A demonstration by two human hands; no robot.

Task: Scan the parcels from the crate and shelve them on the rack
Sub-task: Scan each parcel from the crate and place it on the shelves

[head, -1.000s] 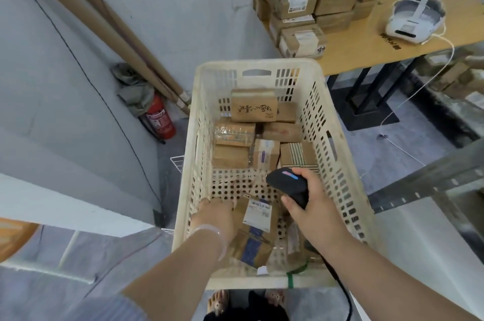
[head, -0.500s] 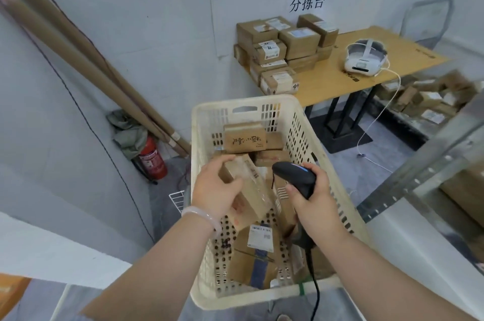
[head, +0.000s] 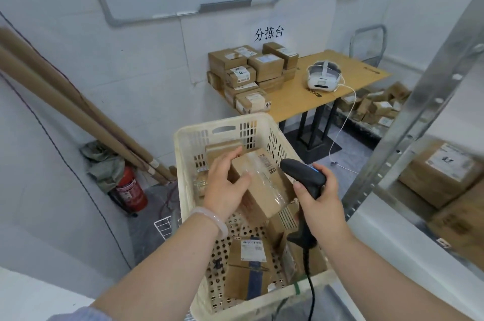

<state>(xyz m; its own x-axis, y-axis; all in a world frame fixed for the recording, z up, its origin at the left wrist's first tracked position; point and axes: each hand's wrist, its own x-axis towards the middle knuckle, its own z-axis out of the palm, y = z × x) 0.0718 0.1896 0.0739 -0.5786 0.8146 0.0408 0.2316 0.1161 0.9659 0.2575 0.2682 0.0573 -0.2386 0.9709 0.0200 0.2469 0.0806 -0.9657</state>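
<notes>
Plainly, the left grip (head: 224, 191) holds the parcel (head: 265, 191) just beside the scanner (head: 305, 176).

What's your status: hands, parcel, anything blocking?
Left hand grips parcel over crate. Right hand grips scanner, nose beside barcode label. Nothing between them.

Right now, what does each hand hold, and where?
The left hand grips a taped parcel by its left end; right hand grips the scanner by its handle.
</notes>
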